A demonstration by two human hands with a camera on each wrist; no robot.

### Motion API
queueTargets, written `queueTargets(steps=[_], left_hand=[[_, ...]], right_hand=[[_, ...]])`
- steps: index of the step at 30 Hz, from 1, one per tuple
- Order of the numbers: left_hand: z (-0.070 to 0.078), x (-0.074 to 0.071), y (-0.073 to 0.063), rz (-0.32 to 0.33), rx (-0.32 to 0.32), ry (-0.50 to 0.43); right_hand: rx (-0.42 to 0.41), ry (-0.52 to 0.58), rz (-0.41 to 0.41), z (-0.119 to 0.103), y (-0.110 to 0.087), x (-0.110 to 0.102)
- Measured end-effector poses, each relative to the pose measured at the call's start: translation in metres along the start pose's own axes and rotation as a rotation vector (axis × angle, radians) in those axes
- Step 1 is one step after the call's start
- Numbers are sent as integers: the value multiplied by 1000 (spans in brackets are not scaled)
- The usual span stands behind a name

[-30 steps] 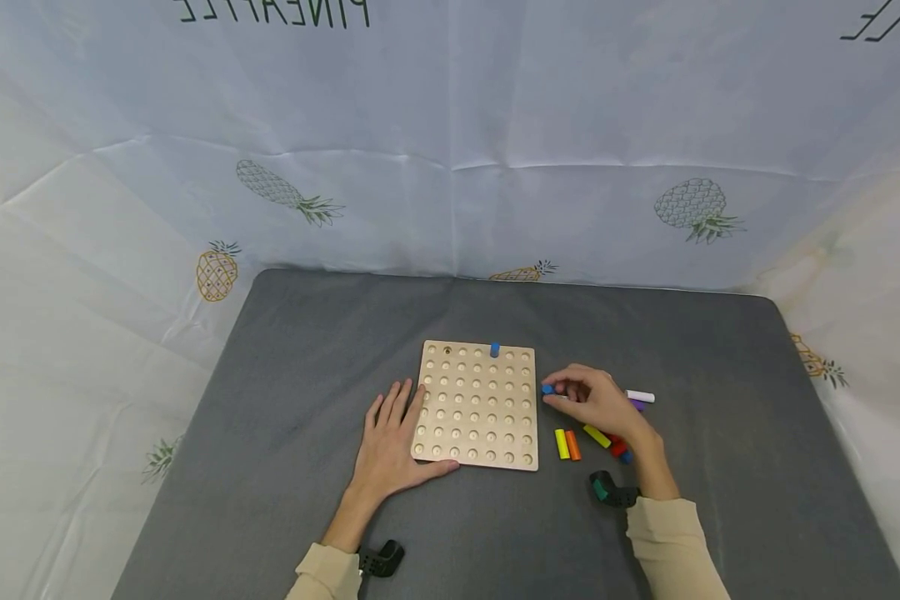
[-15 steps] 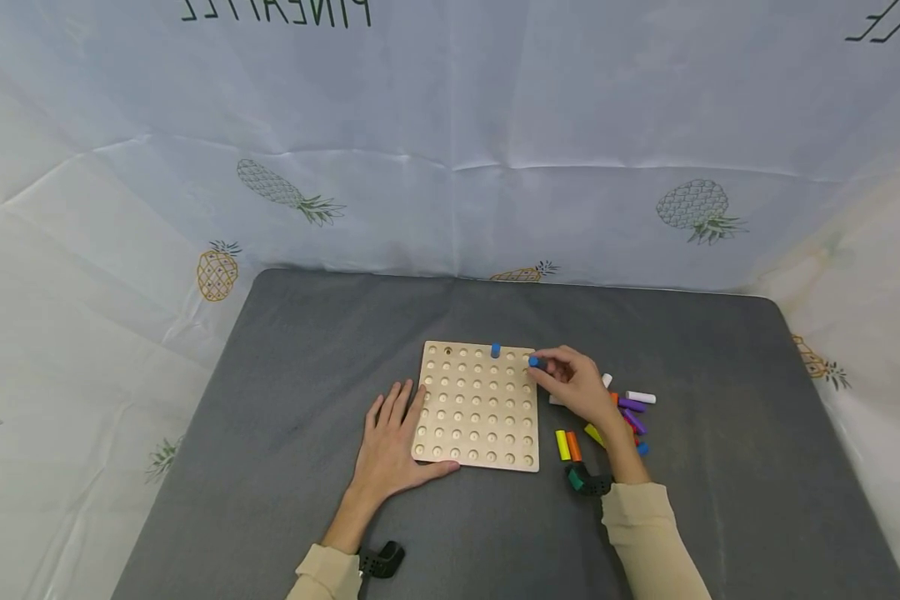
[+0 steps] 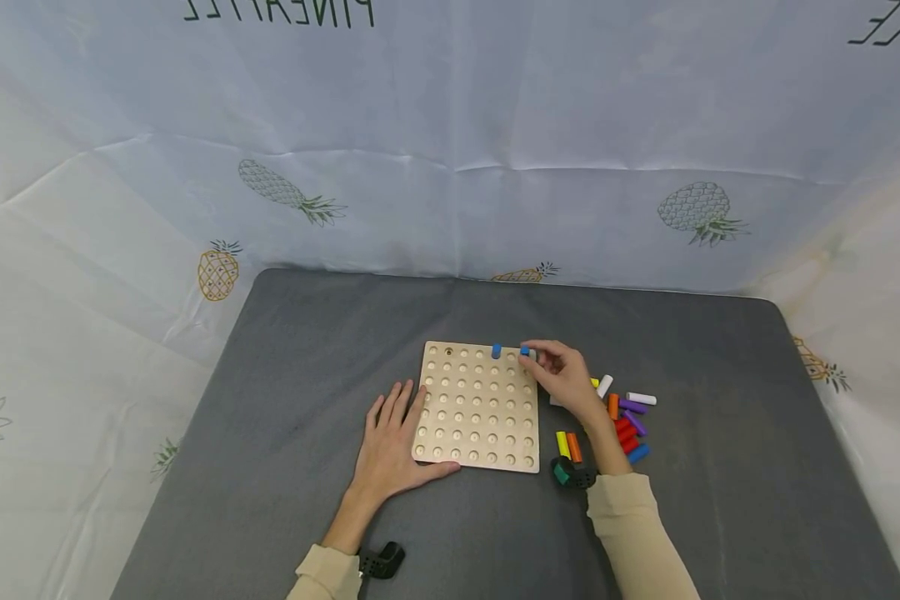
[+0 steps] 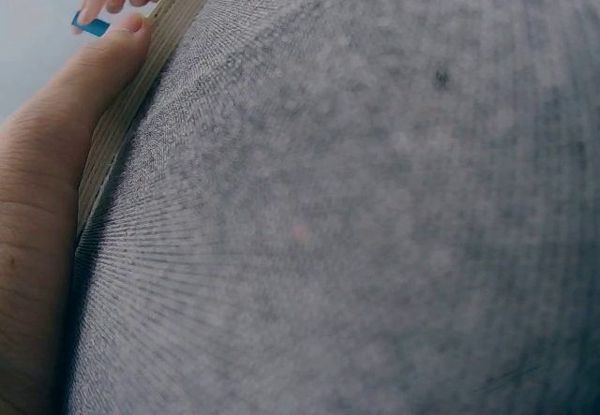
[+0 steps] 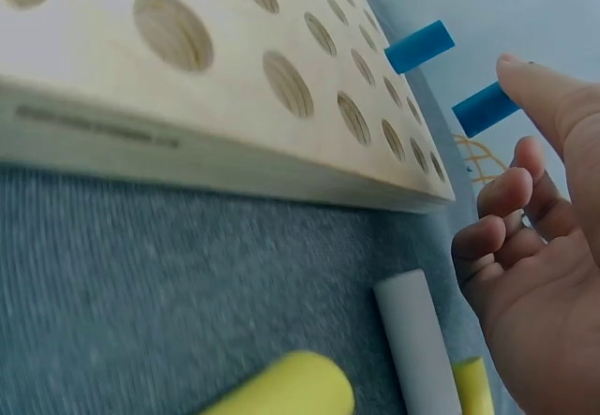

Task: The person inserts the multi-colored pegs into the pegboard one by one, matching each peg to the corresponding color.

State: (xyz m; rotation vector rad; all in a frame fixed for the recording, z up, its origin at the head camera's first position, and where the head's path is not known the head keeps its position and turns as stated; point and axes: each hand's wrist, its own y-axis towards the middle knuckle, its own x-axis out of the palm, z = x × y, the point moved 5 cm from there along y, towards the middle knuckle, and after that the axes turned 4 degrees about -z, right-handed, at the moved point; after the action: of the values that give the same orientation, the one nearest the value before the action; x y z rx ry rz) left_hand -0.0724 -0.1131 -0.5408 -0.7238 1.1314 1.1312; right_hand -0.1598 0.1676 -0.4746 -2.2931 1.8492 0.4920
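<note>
A square wooden pegboard with rows of round holes lies on the grey table. One blue peg stands upright in its far row. My right hand pinches a second blue peg between thumb and index finger, over the board's far right corner. In the right wrist view, the lower end of this peg hangs above the holes, and the other fingers are curled in. My left hand rests along the board's left side, fingers spread, with the thumb at the near edge.
To the board's right lie loose pegs: a yellow one, an orange one, a white one, a purple one, red ones and a blue one. A pineapple-print cloth hangs behind the table.
My right hand has carried the blue peg from beside the board, away and leftward, to its far right corner. More of the loose pegs show now. My left hand has stayed put.
</note>
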Motion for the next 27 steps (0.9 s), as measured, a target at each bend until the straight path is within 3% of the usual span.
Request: queueTargets(steps=[5, 12, 18, 27], left_hand=[[-1, 0, 0, -15, -9, -1], [-1, 1, 0, -32, -14, 6], [0, -1, 0, -21, -13, -4], [1, -1, 0, -3, 0, -26]], right_hand=[[50, 67, 15, -2, 4, 4], [48, 161, 31, 29, 12, 15], [48, 167, 25, 42, 15, 20], [83, 138, 23, 42, 16, 21]])
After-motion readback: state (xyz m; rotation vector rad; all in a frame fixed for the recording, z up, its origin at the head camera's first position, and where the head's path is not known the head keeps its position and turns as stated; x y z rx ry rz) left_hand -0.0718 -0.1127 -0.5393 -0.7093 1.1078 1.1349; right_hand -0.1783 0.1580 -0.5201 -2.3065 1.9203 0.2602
